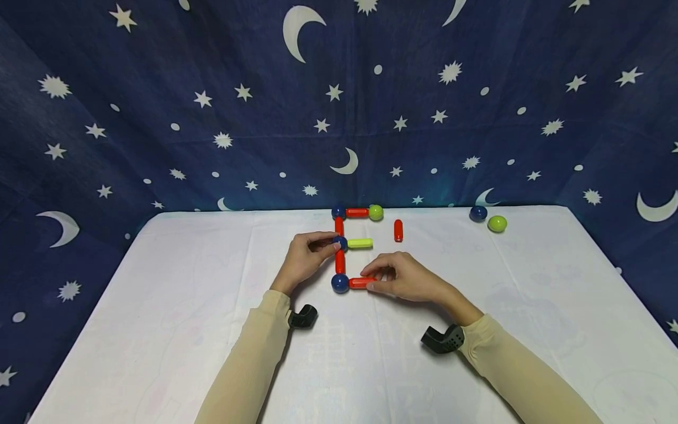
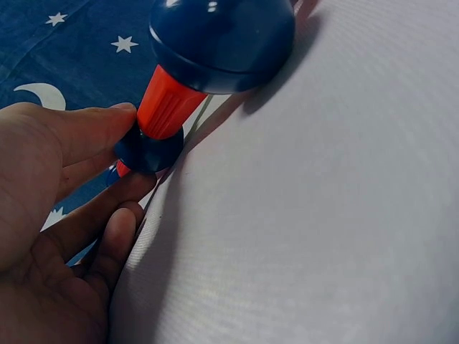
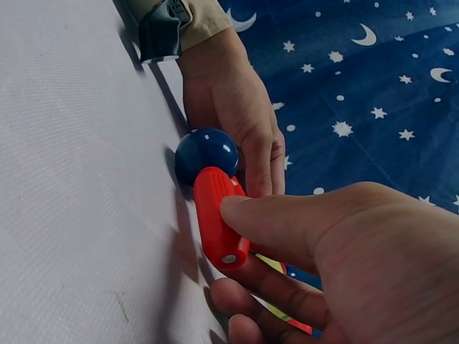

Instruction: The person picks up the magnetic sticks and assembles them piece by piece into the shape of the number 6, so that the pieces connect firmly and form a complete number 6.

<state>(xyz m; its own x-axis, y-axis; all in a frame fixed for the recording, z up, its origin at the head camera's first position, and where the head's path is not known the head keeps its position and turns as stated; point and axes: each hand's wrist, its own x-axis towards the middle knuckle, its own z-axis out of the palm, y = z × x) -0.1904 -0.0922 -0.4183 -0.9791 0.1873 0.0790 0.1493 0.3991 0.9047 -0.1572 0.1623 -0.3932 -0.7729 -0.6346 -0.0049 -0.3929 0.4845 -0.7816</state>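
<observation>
Magnetic rods and balls lie joined on the white table. My left hand point(image 1: 306, 258) pinches the middle blue ball point(image 1: 342, 242) between thumb and fingers. From this ball a yellow-green rod point(image 1: 361, 243) points right, and red rods point(image 1: 340, 262) run up and down from it. At the near end sits another blue ball point(image 1: 340, 284), with a red rod point(image 3: 215, 211) extending right from it. My right hand point(image 1: 406, 278) pinches that rod near its free end. The top blue ball point(image 1: 338, 212) carries a red rod point(image 1: 357, 212) ending in a green ball point(image 1: 375, 212).
A loose red rod point(image 1: 398, 230) lies beyond the right hand. Farther right, a blue ball point(image 1: 478, 213) and a green ball point(image 1: 497, 224) rest near the back edge of the table point(image 1: 159, 353). Behind hangs a dark blue star-patterned cloth point(image 1: 265, 106).
</observation>
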